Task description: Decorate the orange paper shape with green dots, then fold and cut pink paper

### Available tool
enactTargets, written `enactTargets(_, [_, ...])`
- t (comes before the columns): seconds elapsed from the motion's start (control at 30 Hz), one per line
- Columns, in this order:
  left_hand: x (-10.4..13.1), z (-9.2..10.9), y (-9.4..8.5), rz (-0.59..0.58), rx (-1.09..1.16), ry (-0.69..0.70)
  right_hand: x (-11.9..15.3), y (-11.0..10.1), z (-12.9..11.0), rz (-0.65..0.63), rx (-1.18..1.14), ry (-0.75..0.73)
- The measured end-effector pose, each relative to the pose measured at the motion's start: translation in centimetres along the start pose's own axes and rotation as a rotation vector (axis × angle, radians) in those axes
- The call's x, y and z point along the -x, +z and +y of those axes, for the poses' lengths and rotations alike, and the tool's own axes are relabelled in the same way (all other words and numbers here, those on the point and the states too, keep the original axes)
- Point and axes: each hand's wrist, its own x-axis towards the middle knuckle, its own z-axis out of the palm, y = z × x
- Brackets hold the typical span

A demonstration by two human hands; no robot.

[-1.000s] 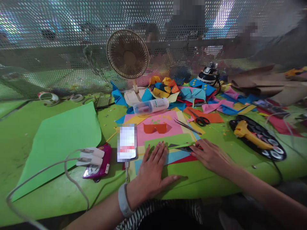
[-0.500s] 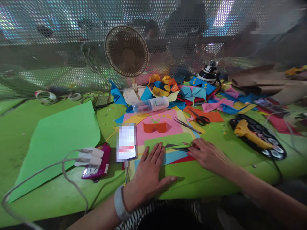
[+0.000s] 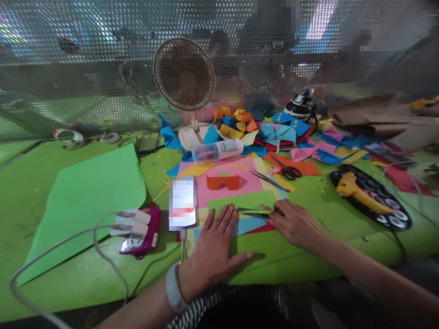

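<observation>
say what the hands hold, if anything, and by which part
The right hand holds dark scissors by the handle end, mostly hidden; the left hand lies flat on green paper, gripping nothing.

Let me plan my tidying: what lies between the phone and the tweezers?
In the head view, an orange cutout lies between the phone and the tweezers, on pink paper.

On the green surface [image 3: 343, 212], a beige fan [image 3: 184, 74] stands before a perforated screen [image 3: 85, 91], tape rolls [image 3: 80, 137] lie to its left, and a yellow tool [image 3: 360, 195] rests across a black tray [image 3: 367, 182] far right.
</observation>
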Motion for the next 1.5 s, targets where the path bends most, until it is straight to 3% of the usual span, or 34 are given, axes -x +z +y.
enactTargets(0.27, [-0.1,0.1,-0.4,-0.001,0.019,0.001,0.9,0.1,-0.1,0.002,0.012,-0.026])
enactTargets(0.47, [0.8,-0.4,-0.9,0.075,-0.049,-0.008,1.0,0.5,0.0,0.018,0.028,-0.032])
enactTargets(0.63, [1.3,-0.6,-0.7,0.016,-0.075,-0.028,0.5,0.2,-0.5,0.006,0.010,-0.001])
enactTargets(1.03, [1.2,-0.6,-0.6,0.012,-0.045,-0.039,-0.5,0.4,-0.9,-0.006,-0.020,-0.050])
enactTargets(1.5, [1.1,-0.6,-0.7,-0.012,-0.031,-0.044,-0.9,0.3,-1.7,0.026,0.108,-0.067])
